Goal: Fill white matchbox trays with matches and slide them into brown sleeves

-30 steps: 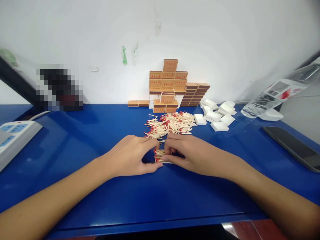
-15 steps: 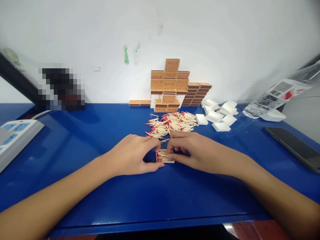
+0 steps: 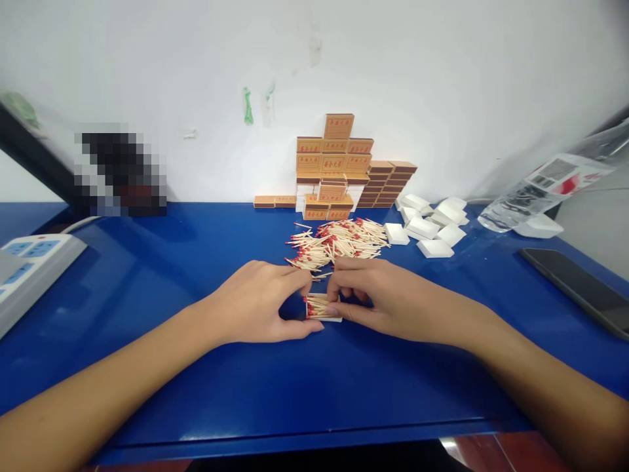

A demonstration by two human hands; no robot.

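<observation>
A small white matchbox tray (image 3: 338,320) filled with red-tipped matches (image 3: 317,306) lies on the blue table in front of me. My left hand (image 3: 263,301) curves around its left end, thumb along the near edge and index finger by the far edge. The fingertips of my right hand (image 3: 378,295) are closed over the matches at the tray's right end, hiding that part. Just beyond my hands is a loose heap of matches (image 3: 344,239), heads pointing various ways.
Orange matchboxes (image 3: 334,164) are stacked against the wall. Several white empty trays (image 3: 422,228) lie right of the heap. A plastic bottle (image 3: 540,187) leans at the right, near a dark phone (image 3: 574,285). A power strip (image 3: 42,275) sits at the left.
My left hand has shifted very slightly left, its index finger a little off the tray's far corner. My right fingers stay over the matches with barely any movement.
</observation>
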